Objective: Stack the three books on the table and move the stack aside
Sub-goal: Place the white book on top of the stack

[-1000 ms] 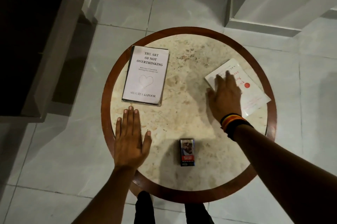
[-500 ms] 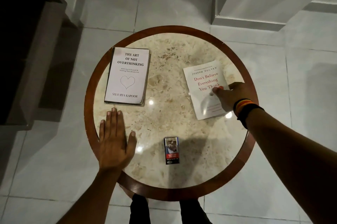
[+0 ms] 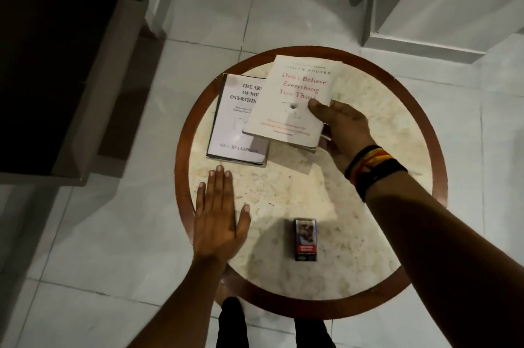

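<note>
Round marble table (image 3: 368, 155), two books in sight. Grey-covered book (image 3: 235, 121) flat at left; white book (image 3: 295, 101) carried over it, pinched in right hand (image 3: 343, 132). Left hand (image 3: 218, 214) spread flat on tabletop, holding nothing. Small carton (image 3: 305, 240) near front edge. Stacking barely begun; third book unseen.

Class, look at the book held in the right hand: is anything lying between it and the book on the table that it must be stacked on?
Nothing visible. The held book, gripped by the right hand, already overlaps the lying book. The small box sits nearer the person.
</note>
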